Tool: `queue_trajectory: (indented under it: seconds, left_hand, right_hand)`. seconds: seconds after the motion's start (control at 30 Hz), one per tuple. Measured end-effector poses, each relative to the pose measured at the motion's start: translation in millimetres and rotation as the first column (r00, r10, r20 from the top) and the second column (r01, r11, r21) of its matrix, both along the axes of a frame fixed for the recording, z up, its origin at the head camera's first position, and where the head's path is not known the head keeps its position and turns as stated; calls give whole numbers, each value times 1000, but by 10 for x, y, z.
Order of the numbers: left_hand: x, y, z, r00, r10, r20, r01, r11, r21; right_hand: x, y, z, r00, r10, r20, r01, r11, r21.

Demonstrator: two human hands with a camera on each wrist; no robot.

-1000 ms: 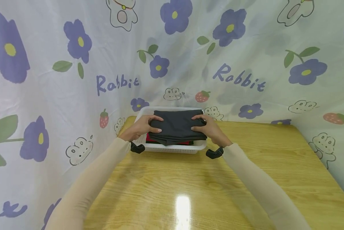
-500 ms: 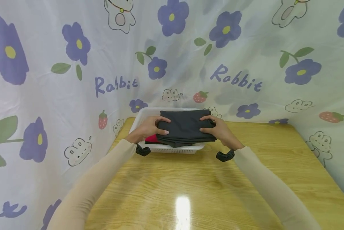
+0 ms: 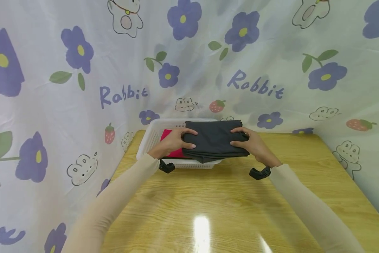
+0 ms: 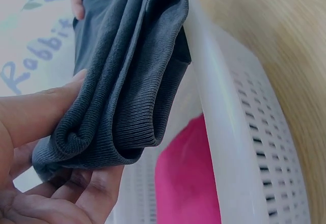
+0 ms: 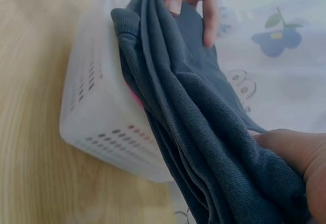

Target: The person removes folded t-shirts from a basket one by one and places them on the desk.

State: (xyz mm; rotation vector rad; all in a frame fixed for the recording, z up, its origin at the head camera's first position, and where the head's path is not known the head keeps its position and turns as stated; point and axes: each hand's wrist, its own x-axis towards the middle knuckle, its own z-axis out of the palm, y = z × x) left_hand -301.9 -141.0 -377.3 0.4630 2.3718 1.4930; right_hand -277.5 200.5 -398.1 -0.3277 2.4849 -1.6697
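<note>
A folded dark grey garment (image 3: 213,138), several layers thick, is held level above the right part of a white plastic basket (image 3: 149,140). My left hand (image 3: 173,140) grips its left end, thumb on top and fingers curled beneath, as the left wrist view shows. At the other end my right hand (image 3: 251,143) pinches the layers, its thumb on the upper face. Inside the basket lies a pink-red cloth (image 4: 186,175), partly hidden by the garment and my left hand. The garment's right end reaches out past the basket's right side.
The basket stands on a wooden table (image 3: 290,182) near its back left. Behind and to the left hangs a white curtain (image 3: 82,133) printed with purple flowers. Black wrist mounts (image 3: 259,173) sit below both hands.
Both hands have moved to the right with the garment, away from over the basket's middle. More of the pink-red cloth now shows on the left. The basket appears to stay put.
</note>
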Motion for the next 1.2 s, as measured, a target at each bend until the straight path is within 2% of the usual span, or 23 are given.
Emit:
queue_trajectory:
  seconds: [0.13,0.27,0.37,0.53,0.83,1.2]
  left_hand:
    - [3,134,-2,1000,-13,-8,13,1000,4]
    - [-8,284,-8,999,-36,-25,37,999,21]
    - [-16,388,-9,998,-51,-28,52,998,37]
    - [-27,530,21,997,-68,-32,69,997,31]
    - [-27,791,72,995,-85,-56,86,996,26]
    - [-32,1201,16,990,-107,-88,107,994,0]
  right_hand:
    - [27,153,-24,1000,-8,17,8,1000,-5]
    - [158,252,131,999,-19,45,19,1000,-2]
    - [193,346,156,998,-30,49,30,1000,-3]
    - [142,546,2,999,-47,23,47,999,-4]
    - [202,785,28,997,-76,18,76,997,-2]
    - [256,1153,-68,992,-116,41,116,993,-7]
